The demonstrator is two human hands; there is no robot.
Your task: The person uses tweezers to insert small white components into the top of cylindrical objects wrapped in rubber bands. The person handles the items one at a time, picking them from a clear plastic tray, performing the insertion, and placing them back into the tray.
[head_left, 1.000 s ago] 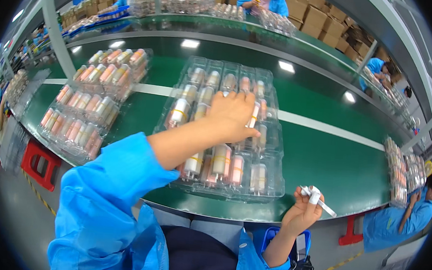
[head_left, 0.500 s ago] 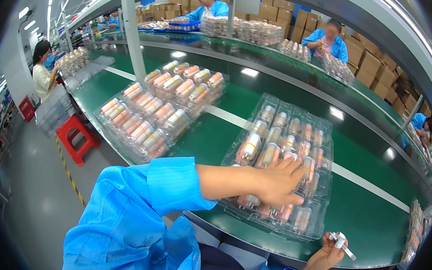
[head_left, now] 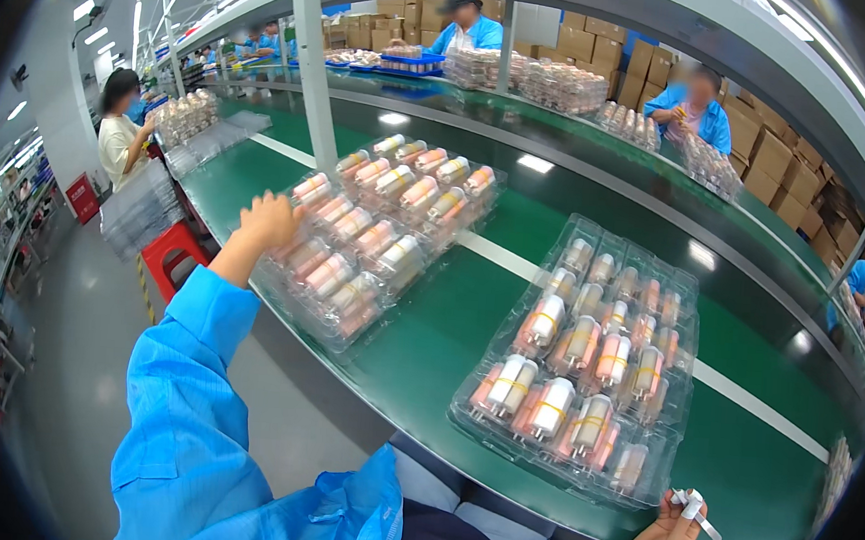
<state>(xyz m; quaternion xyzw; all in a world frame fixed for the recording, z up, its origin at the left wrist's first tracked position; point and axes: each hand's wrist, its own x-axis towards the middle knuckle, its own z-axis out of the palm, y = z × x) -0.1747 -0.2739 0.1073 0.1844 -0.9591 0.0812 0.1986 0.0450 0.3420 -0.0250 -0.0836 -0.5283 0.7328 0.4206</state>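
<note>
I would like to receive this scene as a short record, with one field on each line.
Left hand: at the outer edge of the left trays; contact unclear
Right hand: holding small white pieces, close to the right tray's near corner
Left trays: clear plastic, filled with pink, white and greyish tubes
Right tray: clear plastic, similar tubes, several banded in yellow; stacking hard to tell
Table: green, with a white stripe
Floor side: red stool
Background: brown boxes

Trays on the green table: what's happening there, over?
Left hand at left tray, contact unclear. Right hand holding white piece. Right tray bearing cylinders. Post beyond left tray.
</note>
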